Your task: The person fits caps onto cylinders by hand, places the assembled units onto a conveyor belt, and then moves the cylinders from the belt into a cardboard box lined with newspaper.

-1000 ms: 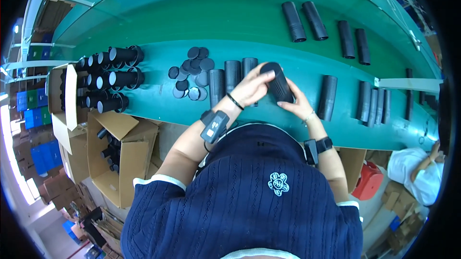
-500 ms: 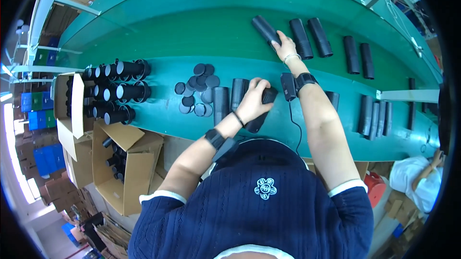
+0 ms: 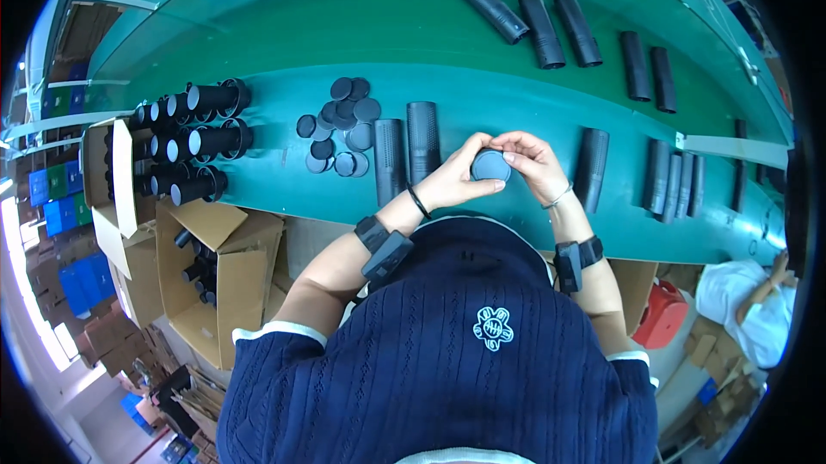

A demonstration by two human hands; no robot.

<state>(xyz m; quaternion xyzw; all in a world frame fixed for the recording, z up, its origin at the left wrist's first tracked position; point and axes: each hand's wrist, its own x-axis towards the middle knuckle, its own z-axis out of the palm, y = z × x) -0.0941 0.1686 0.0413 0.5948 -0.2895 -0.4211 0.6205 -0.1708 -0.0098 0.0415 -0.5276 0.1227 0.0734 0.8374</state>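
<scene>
Both my hands meet over the near edge of the green conveyor belt [image 3: 361, 42]. My left hand [image 3: 456, 180] and my right hand [image 3: 532, 163] together grip one black tube [image 3: 490, 166], seen end-on with its round cap toward the camera. Two upright-lying black tubes [image 3: 406, 144] rest just left of my left hand. A pile of round black caps [image 3: 340, 124] sits further left. Another black tube [image 3: 592, 167] lies just right of my right hand.
Stacked black tubes [image 3: 194, 141] lie at the belt's left end above open cardboard boxes [image 3: 219, 266]. More black tubes [image 3: 551, 25] lie on the far belt, and several [image 3: 675, 180] at right. Another person's arm [image 3: 766, 287] shows lower right.
My right hand pulled back from the far tubes and now joins my left hand on one tube held in front of me.
</scene>
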